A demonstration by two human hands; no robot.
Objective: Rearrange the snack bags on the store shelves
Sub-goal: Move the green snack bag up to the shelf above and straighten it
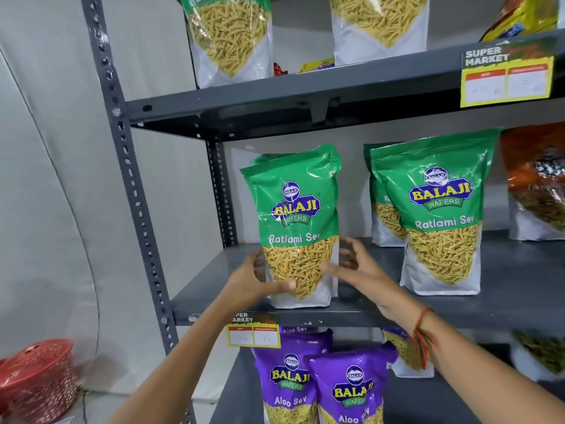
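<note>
A green Ratlami Sev bag (pixel 298 221) stands upright near the front left of the middle shelf (pixel 428 310), with another green bag close behind it. My left hand (pixel 256 280) wraps the bag's lower left side, thumb across its front. My right hand (pixel 351 267) sits at the lower right side with fingers spread, its fingertips at the bag's edge. Two more green Ratlami Sev bags (pixel 440 215) stand to the right on the same shelf.
Purple Aloo Sev bags (pixel 345 390) fill the shelf below. More green bags (pixel 232 35) stand on the top shelf. An orange bag (pixel 538 185) is at the far right. The grey upright post (pixel 131 185) and a red basket (pixel 36 381) are on the left.
</note>
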